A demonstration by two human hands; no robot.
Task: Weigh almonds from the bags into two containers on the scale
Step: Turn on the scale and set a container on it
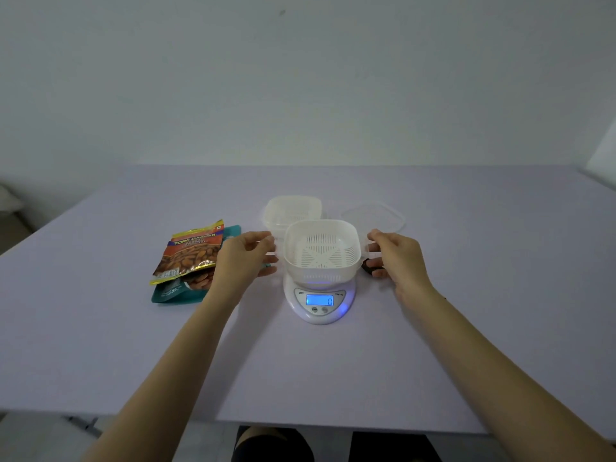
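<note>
A lilac table (100, 345) fills the lower half of the frame. At centre, a white slotted container (322, 251) sits on a white scale (320, 301) whose blue display reads 0. Both hands flank it, fingers spread and holding nothing: the left hand (245, 258) just left of it, the right hand (398, 258) just right. Left of centre lie two overlapping almond bags (186, 261). Behind stand a second container (292, 213) and a clear lid (373, 216). A small dark object (366, 265), perhaps a clip, lies by the right fingers.

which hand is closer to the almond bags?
Left. The left hand overlaps the almond bags' right edge; the right hand is across the scale, open.
</note>
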